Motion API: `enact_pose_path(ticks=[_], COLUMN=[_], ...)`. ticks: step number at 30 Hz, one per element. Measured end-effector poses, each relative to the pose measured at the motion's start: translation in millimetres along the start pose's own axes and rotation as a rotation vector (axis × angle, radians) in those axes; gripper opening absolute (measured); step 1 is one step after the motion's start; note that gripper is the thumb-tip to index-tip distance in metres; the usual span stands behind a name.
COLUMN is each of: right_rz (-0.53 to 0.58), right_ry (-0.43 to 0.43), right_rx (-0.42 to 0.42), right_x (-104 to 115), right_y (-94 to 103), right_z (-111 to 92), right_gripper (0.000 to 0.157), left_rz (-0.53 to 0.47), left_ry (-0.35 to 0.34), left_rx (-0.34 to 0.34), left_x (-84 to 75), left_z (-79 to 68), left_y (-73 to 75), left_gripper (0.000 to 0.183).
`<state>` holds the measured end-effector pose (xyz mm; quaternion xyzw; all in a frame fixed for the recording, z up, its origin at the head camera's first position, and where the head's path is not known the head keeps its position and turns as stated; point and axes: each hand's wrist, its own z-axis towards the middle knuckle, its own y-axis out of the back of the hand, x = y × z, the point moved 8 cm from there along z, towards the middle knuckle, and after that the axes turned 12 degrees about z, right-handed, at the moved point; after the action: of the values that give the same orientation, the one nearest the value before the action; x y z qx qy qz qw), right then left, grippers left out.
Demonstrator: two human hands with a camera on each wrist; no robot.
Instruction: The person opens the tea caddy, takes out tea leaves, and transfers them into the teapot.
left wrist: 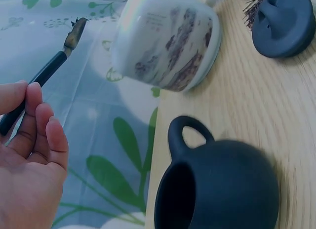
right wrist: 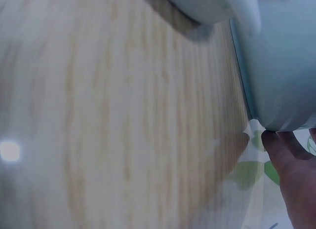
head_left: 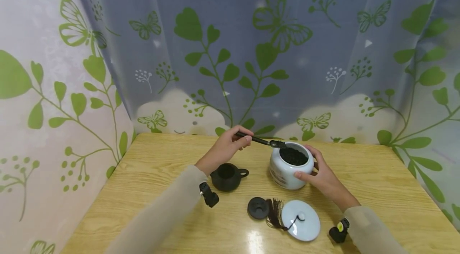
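- Head: centre right, left hand (head_left: 231, 142) pinches slim black-handled scoop (head_left: 261, 141) at round white porcelain jar (head_left: 285, 174) of dark leaves (head_left: 294, 157); right hand (head_left: 321, 172) grips jar. Apparently scooping.
- Left wrist: leaf-tipped scoop, upper left; next calls for steadiness.
- Right wrist: jar, upper right.

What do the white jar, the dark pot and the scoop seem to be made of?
White jar: probably glazed porcelain; its smooth surface shows soft highlights.
Dark pot: likely unglazed clay, since its surface is matte, though coated metal is possible.
Scoop: dark handle, painted wood or plastic, I cannot tell; the tip looks metal, from its brownish sheen.
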<state>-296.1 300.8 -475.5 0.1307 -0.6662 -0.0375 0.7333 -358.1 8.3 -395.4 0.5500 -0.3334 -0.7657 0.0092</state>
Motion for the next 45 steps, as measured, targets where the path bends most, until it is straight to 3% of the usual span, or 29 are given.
enact_pose_path(ticks=[11,22,34,45], right_rz=[0.001,-0.01,0.001,-0.004], right_ry=[0.0,0.002,0.004,0.009], right_rx=[-0.001,-0.009,-0.004,0.003], right_x=[-0.5,-0.1,1.1,-0.3], right_y=[0.1,0.8,-1.3,0.2], right_z=[-0.5,1.2,0.7,0.1], right_gripper=[0.102,0.101,0.101,0.101], left_rz=[-0.018,0.034,0.089,0.139], left_ry=[0.019,0.052,0.107,0.137], left_rx=[-0.034,-0.062,-0.062,-0.033], left_x=[19.9,36.8,64.1,82.8], left_z=[-24.4,-56.6,-85.1,-99.7], left_y=[43.8,80.8,98.6,101.0], left_gripper=[0.028,0.025,0.028,0.024])
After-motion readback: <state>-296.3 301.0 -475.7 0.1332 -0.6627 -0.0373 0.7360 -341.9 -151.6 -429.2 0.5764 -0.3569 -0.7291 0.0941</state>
